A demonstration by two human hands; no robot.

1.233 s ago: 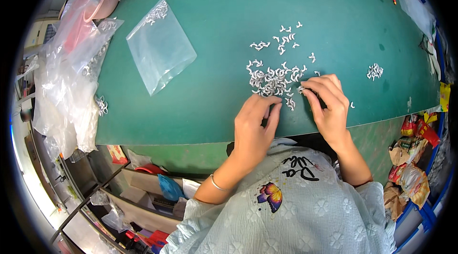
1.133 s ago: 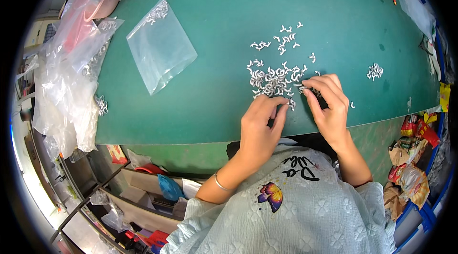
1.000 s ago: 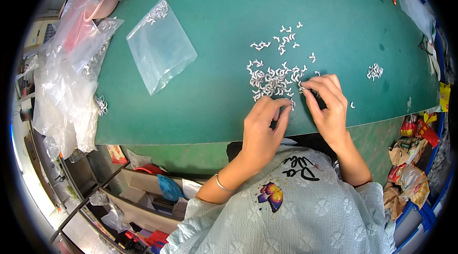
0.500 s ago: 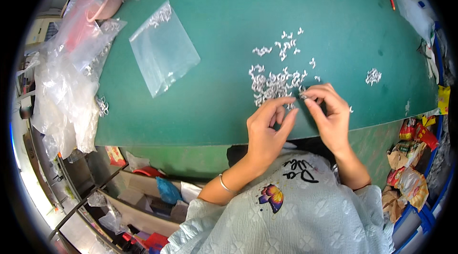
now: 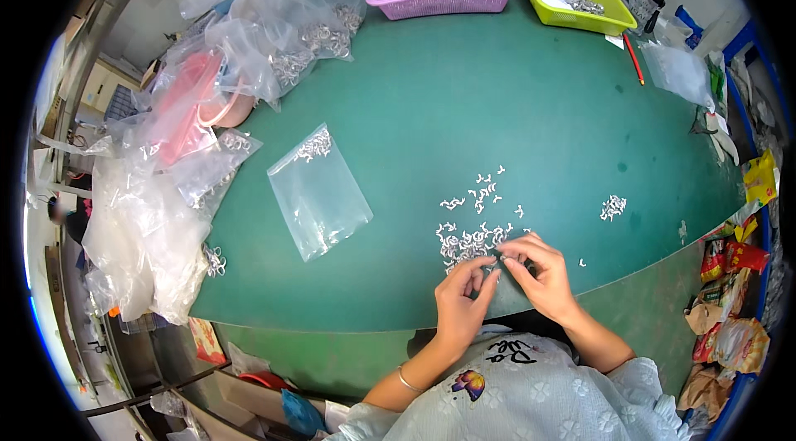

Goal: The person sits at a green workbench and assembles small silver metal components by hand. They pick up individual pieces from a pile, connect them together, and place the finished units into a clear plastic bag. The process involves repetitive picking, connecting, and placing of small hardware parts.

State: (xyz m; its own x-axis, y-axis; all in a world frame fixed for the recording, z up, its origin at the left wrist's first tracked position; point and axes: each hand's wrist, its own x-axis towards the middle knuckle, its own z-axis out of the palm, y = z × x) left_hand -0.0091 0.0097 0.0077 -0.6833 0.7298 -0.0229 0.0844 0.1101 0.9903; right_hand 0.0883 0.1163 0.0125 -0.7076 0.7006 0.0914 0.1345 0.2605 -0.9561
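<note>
A loose pile of small curved silver metal pieces (image 5: 471, 244) lies on the green table in front of me. My left hand (image 5: 461, 300) is at the pile's near edge, its fingers curled and thumb drawn toward the index finger. Just beside it, my right hand (image 5: 541, 277) pinches with thumb and index finger, the fingertips of both hands nearly meeting. Whatever sits between the fingertips is too small and covered to make out. Beyond the pile is a scatter of similar pieces (image 5: 482, 191). A separate small heap of metal pieces (image 5: 613, 208) rests to the right.
Left of the pile, a clear plastic bag (image 5: 322, 201) holds some pieces. More plastic bags (image 5: 141, 217) crowd the table's left side. A purple basket (image 5: 444, 7) and a yellow-green basket (image 5: 580, 20), both with metal parts, stand at the back, near a red pencil (image 5: 633, 60).
The view has tilted up, bringing the two baskets into sight. My hands have come closer together, with the right fingertips now beside the left ones.
</note>
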